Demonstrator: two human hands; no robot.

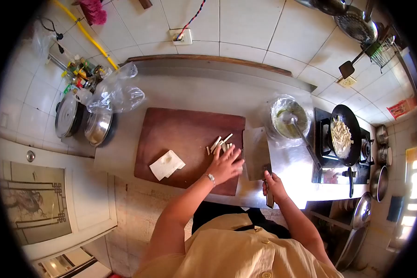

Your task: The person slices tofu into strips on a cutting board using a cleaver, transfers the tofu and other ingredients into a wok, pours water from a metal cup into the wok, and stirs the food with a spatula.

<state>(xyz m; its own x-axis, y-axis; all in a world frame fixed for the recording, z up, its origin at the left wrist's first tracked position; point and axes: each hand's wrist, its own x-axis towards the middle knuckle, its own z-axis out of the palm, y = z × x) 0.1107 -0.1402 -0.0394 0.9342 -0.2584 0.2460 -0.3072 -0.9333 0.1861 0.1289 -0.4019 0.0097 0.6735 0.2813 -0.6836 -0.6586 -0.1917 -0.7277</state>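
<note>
On the reddish-brown cutting board (190, 125) lie a pale flat slab (167, 165) at the left and a few white strips (221, 143) near the right side. My left hand (227, 164) is over the board just below the strips, palm down with its fingers apart; part of the strips is hidden by it. My right hand (274, 186) grips the handle of a broad cleaver (256, 155), whose blade lies flat just past the board's right edge, over the metal counter.
Right of the cleaver are a plastic-lined bowl (285, 116) with a ladle (306, 139) and a stove (323, 160) bearing a wok (352, 116) of pale strips. At the left stand a lidded pot (68, 116), a metal bowl (98, 127) and plastic bags (118, 92).
</note>
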